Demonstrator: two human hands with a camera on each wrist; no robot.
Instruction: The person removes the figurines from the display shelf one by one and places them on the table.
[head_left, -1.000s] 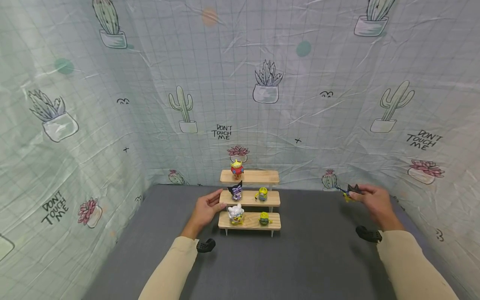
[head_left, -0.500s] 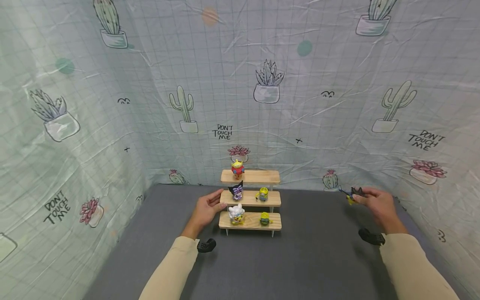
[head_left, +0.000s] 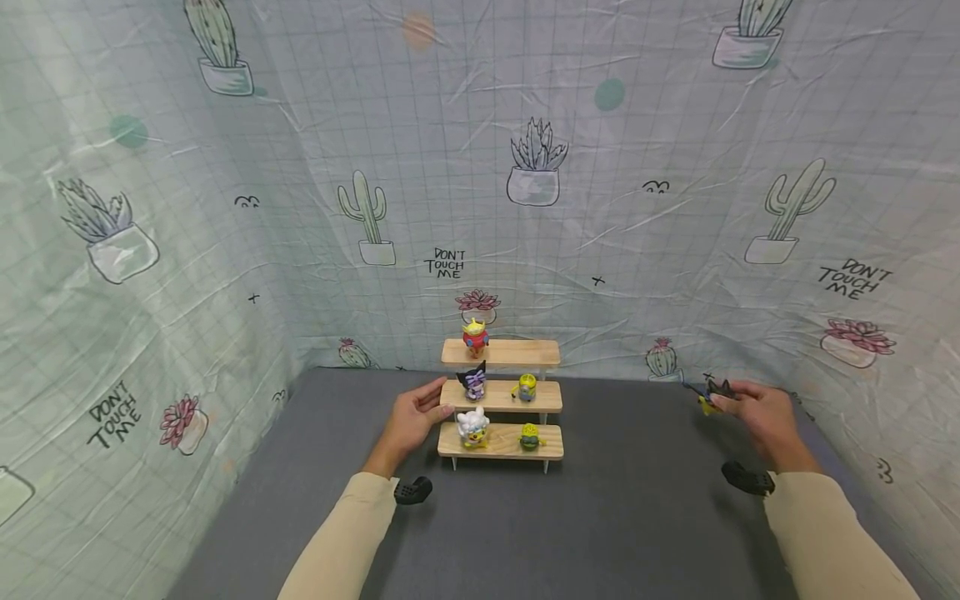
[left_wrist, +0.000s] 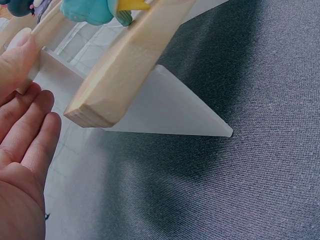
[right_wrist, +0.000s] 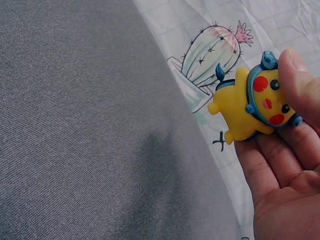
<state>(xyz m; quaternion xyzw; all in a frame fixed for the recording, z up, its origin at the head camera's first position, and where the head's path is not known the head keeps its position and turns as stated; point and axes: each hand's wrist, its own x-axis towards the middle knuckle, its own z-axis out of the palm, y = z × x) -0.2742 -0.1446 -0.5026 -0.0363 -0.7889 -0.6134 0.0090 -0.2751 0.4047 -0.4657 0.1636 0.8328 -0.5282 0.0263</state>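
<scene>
In the head view, my left hand is at the left end of a three-tier wooden display stand. The left wrist view shows its thumb on top of the middle shelf's end and the fingers beneath, pinching it. Out to the right, my right hand holds a small Pikachu figurine in a blue-trimmed hooded costume between thumb and fingers. The figurine is raised off the table and lies sideways in the right wrist view, face showing.
A red-suited alien figurine tops the stand. Below it are a black-and-purple figurine, a Minion, a white-topped figurine and a green-yellow one. A cactus-print sheet walls the dark grey table.
My right hand has drifted slightly right and down with the Pikachu figurine, which has turned a little. My left hand stays on the stand.
</scene>
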